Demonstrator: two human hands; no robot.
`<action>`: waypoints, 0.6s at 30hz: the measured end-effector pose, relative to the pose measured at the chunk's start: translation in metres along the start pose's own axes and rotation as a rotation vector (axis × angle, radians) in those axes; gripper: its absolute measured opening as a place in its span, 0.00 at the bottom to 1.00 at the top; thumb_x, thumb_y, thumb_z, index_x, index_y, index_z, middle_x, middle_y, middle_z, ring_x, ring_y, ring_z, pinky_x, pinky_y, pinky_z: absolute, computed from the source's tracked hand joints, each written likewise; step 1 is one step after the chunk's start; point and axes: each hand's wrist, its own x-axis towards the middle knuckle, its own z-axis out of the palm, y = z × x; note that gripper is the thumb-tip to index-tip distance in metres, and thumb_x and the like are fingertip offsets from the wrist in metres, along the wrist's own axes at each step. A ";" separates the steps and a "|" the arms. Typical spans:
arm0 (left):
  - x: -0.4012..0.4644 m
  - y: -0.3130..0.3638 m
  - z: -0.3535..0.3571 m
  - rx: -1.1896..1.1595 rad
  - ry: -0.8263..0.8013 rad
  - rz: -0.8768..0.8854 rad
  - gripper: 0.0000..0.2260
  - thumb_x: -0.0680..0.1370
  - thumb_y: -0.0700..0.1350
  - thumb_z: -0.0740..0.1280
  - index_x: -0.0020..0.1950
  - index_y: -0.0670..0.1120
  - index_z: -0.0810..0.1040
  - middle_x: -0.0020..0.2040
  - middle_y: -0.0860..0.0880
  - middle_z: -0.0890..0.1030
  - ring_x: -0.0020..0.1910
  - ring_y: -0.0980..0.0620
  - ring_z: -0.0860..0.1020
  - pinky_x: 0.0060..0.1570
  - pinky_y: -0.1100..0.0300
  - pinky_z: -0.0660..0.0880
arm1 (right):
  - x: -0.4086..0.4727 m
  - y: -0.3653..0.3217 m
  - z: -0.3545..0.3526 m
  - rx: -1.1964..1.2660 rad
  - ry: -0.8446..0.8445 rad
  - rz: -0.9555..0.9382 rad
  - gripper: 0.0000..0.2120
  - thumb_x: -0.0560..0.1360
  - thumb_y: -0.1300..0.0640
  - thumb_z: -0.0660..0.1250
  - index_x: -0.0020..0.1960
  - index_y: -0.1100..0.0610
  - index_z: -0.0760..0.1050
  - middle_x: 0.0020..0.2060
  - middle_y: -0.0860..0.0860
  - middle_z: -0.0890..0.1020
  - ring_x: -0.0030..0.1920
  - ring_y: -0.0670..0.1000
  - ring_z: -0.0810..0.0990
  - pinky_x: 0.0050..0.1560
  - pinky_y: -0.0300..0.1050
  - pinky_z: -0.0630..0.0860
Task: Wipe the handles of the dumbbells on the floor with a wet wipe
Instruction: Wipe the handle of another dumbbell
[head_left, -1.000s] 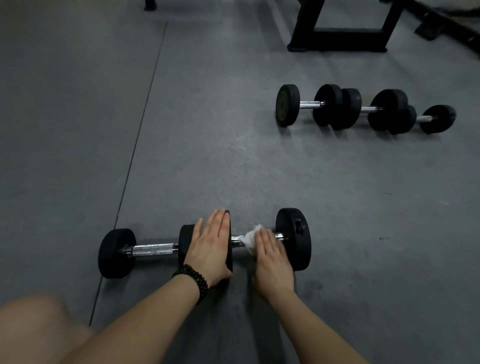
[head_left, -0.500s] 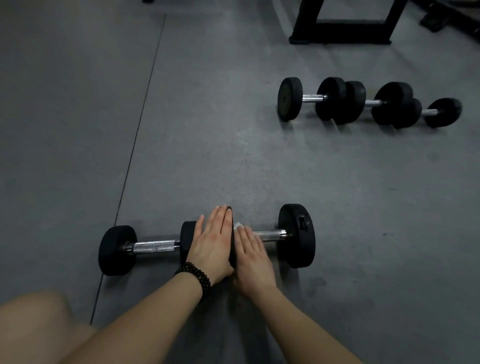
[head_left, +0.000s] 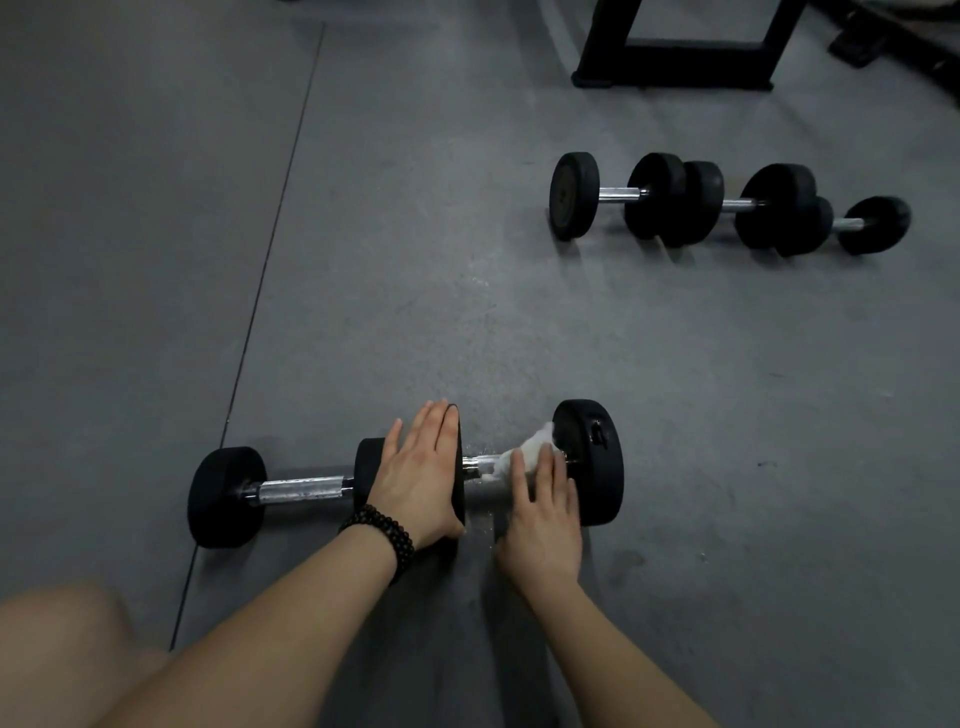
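— What is on the floor (head_left: 519, 322) near the person?

— Two dumbbells lying end to end on grey, matte, slightly speckled matting. The left dumbbell (head_left: 298, 491) has round black rubbery heads and a shiny knurled metal handle, fully bare. The right dumbbell (head_left: 589, 462) has larger, flat-faced black discs; its chrome handle (head_left: 480, 462) runs between them.

— And the hands?

— The left hand (head_left: 421, 478) lies flat over the right dumbbell's left disc, fingers straight and pressed together, thumb toward the right. A bracelet (head_left: 382, 530) of dark round beads circles that wrist. The right hand (head_left: 543, 519) rests on the handle, fingers straight and close together, pressing the wipe (head_left: 527, 454) down onto the metal.

— Where exactly is the wipe?

— At the right end of the handle, crumpled and white, bunched up against the inner face of the right disc. Part of it sticks out beyond the fingertips; the rest is hidden under the hand.

— Anything further away?

— Three more dumbbells (head_left: 727, 205) in a row at upper right, well apart from the hands, with black round heads and short bright metal handles, touching or overlapping head to head. Beyond them stands a black frame (head_left: 675, 62) of square bars. A thin dark seam (head_left: 270, 275) runs through the matting on the left, and a bare knee (head_left: 67, 654) shows at lower left.
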 end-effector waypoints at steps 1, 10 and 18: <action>0.000 0.000 0.000 -0.003 -0.001 0.000 0.64 0.60 0.60 0.80 0.80 0.44 0.40 0.81 0.48 0.43 0.79 0.51 0.41 0.77 0.46 0.43 | -0.001 -0.010 0.000 0.027 -0.015 -0.026 0.48 0.73 0.51 0.67 0.80 0.47 0.37 0.77 0.60 0.35 0.76 0.60 0.32 0.74 0.56 0.36; 0.008 -0.002 -0.006 -0.009 -0.035 -0.007 0.65 0.58 0.61 0.81 0.80 0.44 0.42 0.81 0.48 0.44 0.79 0.51 0.42 0.77 0.47 0.43 | 0.005 -0.009 -0.012 0.037 -0.022 -0.036 0.46 0.75 0.49 0.65 0.80 0.46 0.37 0.78 0.58 0.37 0.78 0.58 0.34 0.75 0.55 0.37; 0.010 -0.003 -0.004 -0.015 -0.032 -0.007 0.65 0.58 0.61 0.81 0.80 0.44 0.41 0.81 0.48 0.43 0.79 0.51 0.42 0.77 0.46 0.42 | 0.001 -0.019 0.007 0.002 0.018 -0.164 0.43 0.72 0.52 0.65 0.80 0.62 0.47 0.79 0.59 0.47 0.79 0.58 0.42 0.78 0.54 0.43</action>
